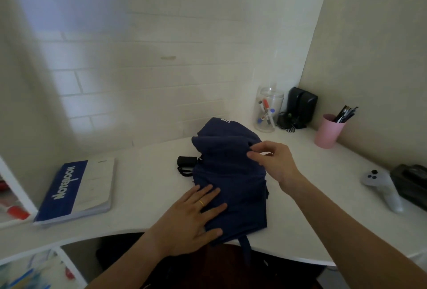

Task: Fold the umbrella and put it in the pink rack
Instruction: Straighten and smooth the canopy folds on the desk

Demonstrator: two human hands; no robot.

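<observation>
Head view: your left hand point(196, 214) lies flat and open on the limp navy umbrella point(231, 173) on the table point(143, 187), your right hand point(272, 161) pinching a soft fold; grasp the stiff handle point(186, 161).

Blue-and-white paper notebook point(76, 192) lies at left on white worktop point(143, 187). Clear plastic jar of markers point(269, 109), black speakers point(301, 106) in corner. White game controller point(381, 185) at right.

The left hand point(191, 217) lies flat, palm down, fingers point(209, 192) spread; the right hand point(275, 161) reaches forward, fingertips pinched together.
</observation>
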